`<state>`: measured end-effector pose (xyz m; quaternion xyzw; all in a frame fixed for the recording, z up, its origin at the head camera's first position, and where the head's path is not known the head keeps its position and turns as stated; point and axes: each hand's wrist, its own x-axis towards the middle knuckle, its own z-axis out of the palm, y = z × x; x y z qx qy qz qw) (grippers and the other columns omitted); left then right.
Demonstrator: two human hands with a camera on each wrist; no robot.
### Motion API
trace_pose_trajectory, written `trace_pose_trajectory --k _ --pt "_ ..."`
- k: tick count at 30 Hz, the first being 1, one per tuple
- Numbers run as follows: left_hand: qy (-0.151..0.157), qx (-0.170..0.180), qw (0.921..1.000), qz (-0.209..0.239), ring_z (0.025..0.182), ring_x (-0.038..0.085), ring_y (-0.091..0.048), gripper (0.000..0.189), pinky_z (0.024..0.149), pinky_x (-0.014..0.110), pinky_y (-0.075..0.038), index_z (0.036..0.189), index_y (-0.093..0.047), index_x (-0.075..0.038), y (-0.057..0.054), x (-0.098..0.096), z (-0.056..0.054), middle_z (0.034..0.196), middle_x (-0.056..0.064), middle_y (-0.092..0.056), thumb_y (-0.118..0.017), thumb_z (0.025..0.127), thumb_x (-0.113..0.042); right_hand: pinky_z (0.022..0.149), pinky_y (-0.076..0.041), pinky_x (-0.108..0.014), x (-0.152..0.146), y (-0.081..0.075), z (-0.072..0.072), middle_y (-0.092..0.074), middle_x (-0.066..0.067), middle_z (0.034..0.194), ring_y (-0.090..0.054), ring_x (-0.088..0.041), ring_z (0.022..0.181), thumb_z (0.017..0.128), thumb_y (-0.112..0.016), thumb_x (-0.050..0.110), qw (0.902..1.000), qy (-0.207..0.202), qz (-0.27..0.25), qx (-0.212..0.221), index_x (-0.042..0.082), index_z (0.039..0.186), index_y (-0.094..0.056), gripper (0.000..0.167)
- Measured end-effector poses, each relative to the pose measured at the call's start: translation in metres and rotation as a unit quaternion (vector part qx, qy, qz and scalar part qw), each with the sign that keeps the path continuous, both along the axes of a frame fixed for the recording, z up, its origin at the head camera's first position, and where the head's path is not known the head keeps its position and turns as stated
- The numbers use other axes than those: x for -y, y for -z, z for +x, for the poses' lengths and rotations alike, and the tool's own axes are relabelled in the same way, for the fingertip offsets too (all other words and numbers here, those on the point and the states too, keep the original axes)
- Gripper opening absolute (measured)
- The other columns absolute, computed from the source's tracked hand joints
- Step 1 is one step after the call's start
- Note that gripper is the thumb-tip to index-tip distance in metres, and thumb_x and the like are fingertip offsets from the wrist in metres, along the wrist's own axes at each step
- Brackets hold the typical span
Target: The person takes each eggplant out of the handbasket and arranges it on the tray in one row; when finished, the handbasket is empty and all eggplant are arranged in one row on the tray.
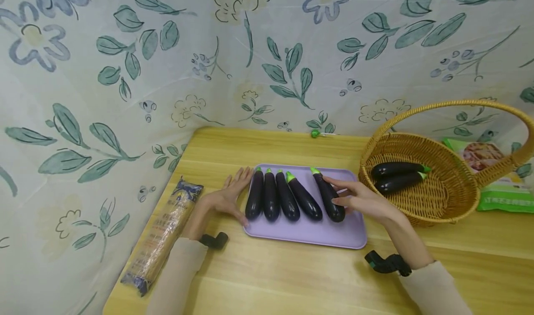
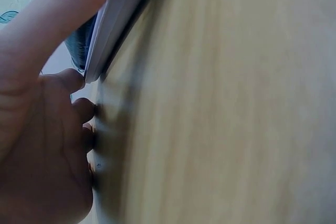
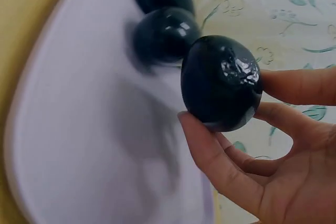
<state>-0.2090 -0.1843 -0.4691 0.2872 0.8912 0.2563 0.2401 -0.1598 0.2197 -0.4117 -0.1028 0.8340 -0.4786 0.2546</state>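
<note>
My right hand (image 1: 363,200) pinches a dark purple eggplant (image 1: 328,197) between thumb and fingers, over the right part of a lilac tray (image 1: 288,234). In the right wrist view the rounded end of this eggplant (image 3: 220,85) faces the camera, and a shadow falls on the tray below it. Several other eggplants (image 1: 271,197) lie side by side on the tray's left and middle, green stem ends toward the back. My left hand (image 1: 227,197) rests with spread fingers at the tray's left edge, its thumb by the front left corner. The left wrist view shows its fingertips low beside the tray rim (image 2: 100,51).
To the right stands a wicker basket (image 1: 450,208) with a tall handle, holding two eggplants (image 1: 398,176). A green and white packet (image 1: 505,194) lies behind it. On the left is a long clear wrapped package (image 1: 162,236). A small green-headed item (image 1: 315,133) lies at the table's back edge.
</note>
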Motion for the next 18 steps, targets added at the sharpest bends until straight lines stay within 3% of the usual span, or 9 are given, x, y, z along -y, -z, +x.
trace_pose_trajectory --k 7,13,18 --pt "0.003 0.0 1.0 0.0 0.159 0.036 0.023 0.157 0.127 0.061 0.018 0.166 0.012 -0.012 0.002 0.0 -0.001 0.172 0.016 0.022 -0.1 0.06 -0.044 0.07 -0.06 -0.035 0.009 0.019 -0.008 -0.047 -0.033 0.151 -0.06 -0.022 0.099 0.096 -0.067 0.013 0.9995 -0.029 0.007 -0.009 0.014 0.16 -0.039 0.07" --pt "0.002 0.001 1.0 0.004 0.159 0.037 0.023 0.157 0.127 0.061 0.018 0.165 0.012 -0.011 0.002 0.001 -0.001 0.172 0.017 0.022 -0.1 0.06 -0.044 0.072 -0.061 -0.036 0.016 0.017 -0.003 -0.055 -0.032 0.142 -0.06 -0.023 0.098 0.095 -0.068 0.013 0.9986 -0.032 0.021 -0.036 0.01 0.158 -0.042 0.069" --pt "-0.001 0.005 1.0 0.004 0.159 0.037 0.024 0.158 0.127 0.061 0.019 0.165 0.013 -0.01 0.001 0.001 -0.001 0.171 0.018 0.023 -0.1 0.06 -0.044 0.071 -0.061 -0.033 0.023 0.019 0.005 -0.056 -0.031 0.134 -0.061 -0.026 0.101 0.095 -0.068 0.012 0.9996 -0.008 0.009 -0.027 0.007 0.159 -0.039 0.071"
